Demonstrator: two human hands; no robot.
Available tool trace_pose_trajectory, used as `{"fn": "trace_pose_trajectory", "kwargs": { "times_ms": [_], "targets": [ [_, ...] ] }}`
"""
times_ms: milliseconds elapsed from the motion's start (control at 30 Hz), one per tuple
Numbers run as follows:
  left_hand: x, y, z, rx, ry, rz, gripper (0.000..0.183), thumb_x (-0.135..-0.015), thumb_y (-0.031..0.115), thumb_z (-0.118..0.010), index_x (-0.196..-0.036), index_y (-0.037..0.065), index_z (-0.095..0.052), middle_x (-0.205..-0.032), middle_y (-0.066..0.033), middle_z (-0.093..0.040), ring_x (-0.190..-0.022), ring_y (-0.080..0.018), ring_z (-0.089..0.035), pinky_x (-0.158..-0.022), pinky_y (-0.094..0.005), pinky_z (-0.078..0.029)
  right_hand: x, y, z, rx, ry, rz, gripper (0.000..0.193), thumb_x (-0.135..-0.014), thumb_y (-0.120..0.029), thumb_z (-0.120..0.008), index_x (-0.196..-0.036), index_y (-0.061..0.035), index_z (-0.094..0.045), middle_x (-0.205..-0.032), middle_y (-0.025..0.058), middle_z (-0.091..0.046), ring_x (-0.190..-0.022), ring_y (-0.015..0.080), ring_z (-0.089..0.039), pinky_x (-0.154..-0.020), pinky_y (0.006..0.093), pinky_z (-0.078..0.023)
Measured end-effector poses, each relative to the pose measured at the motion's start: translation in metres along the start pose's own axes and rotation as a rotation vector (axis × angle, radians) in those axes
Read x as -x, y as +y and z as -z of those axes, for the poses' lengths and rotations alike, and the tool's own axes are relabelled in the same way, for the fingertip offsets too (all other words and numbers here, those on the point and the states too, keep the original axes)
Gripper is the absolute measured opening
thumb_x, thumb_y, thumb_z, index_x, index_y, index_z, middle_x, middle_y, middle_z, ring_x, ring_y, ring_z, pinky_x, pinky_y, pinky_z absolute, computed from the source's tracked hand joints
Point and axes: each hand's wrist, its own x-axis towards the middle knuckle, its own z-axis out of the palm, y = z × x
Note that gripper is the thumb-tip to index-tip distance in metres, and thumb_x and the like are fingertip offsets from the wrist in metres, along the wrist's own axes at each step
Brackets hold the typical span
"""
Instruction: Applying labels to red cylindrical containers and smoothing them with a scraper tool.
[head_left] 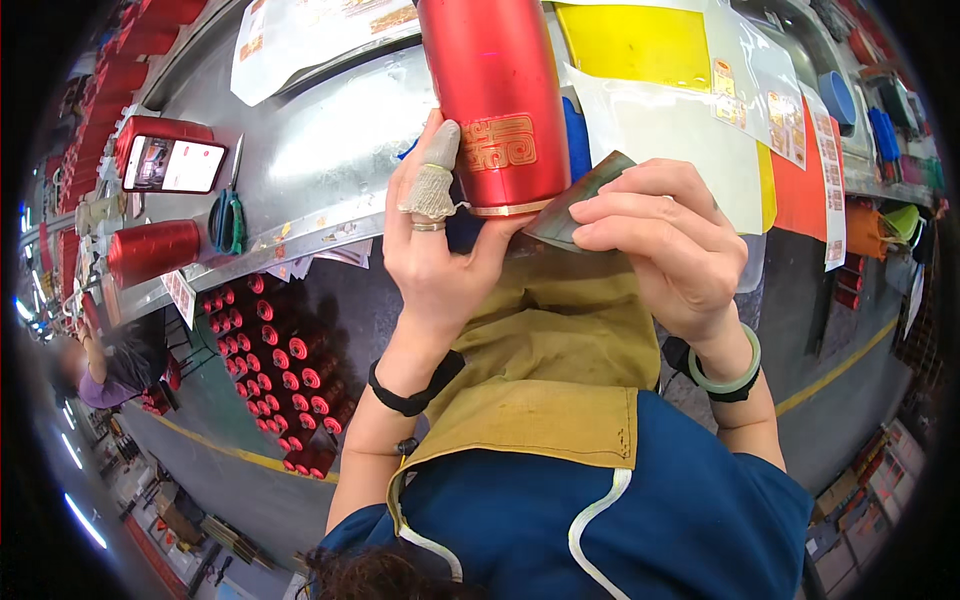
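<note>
A shiny red metal cylinder [495,75] with a gold square emblem [498,143] lies in front of me, its gold-rimmed end toward my body. My left hand [440,230] steadies that end, fingers along its left side and thumb at the rim. One fingertip is wrapped in whitish cloth, and a ring sits below it. My right hand [665,240] pinches a thin, dark green flat piece [580,205], whose edge meets the cylinder's rim at the lower right. Under the cylinder, something blue [576,140] shows, mostly hidden.
On the metal table [330,140] at left are a phone [172,163], teal-handled scissors [228,215] and another red cylinder [153,252]. Sticker sheets and a yellow sheet [635,42] lie at right. Many red cylinders [290,380] stand below; another person [115,375] sits far left.
</note>
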Motion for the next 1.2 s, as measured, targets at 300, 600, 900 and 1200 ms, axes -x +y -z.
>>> {"fn": "trace_pose_trajectory", "kwargs": {
  "times_ms": [300, 600, 900, 1200],
  "targets": [
    [-0.001, 0.005, -0.001, -0.028, -0.072, 0.003, 0.075, -0.078, 0.005, -0.084, -0.145, -0.008, -0.055, -0.149, -0.0272, -0.056, -0.134, -0.0436, -0.058, -0.107, -0.0435, -0.053, -0.001, 0.002, 0.000, -0.033, -0.008, -0.025, 0.020, -0.074, -0.004, -0.068, -0.091, -0.0055, -0.078, -0.095, 0.0045, -0.077, -0.094, 0.0245, -0.070, -0.083, 0.0361, -0.056],
    [-0.016, 0.016, 0.000, -0.187, -0.053, -0.123, 0.074, -0.080, 0.015, -0.085, -0.145, -0.006, -0.057, -0.152, -0.0258, -0.054, -0.140, -0.0433, -0.053, -0.115, -0.0537, -0.043, -0.004, 0.000, -0.001, -0.015, -0.010, -0.004, 0.020, -0.074, -0.005, -0.068, -0.091, -0.0059, -0.078, -0.094, 0.0045, -0.077, -0.094, 0.0245, -0.070, -0.083, 0.0362, -0.056],
    [0.008, 0.005, 0.008, 0.081, -0.180, 0.203, 0.071, -0.087, 0.006, -0.080, -0.149, -0.008, -0.050, -0.155, -0.0281, -0.049, -0.143, -0.0451, -0.049, -0.119, -0.0526, -0.040, -0.004, 0.002, -0.002, -0.040, -0.012, -0.006, 0.021, -0.074, -0.005, -0.067, -0.092, -0.0065, -0.078, -0.095, 0.0042, -0.077, -0.094, 0.0241, -0.070, -0.084, 0.0373, -0.056],
    [-0.010, 0.011, -0.002, 0.022, -0.125, -0.044, 0.070, -0.079, -0.001, -0.080, -0.145, -0.008, -0.056, -0.155, -0.0269, -0.050, -0.142, -0.0465, -0.050, -0.115, -0.0496, -0.045, -0.006, 0.000, 0.000, -0.036, -0.027, -0.008, 0.023, -0.075, -0.007, -0.067, -0.094, -0.0072, -0.078, -0.096, 0.0040, -0.077, -0.093, 0.0239, -0.070, -0.084, 0.0372, -0.055]
  ]
}}
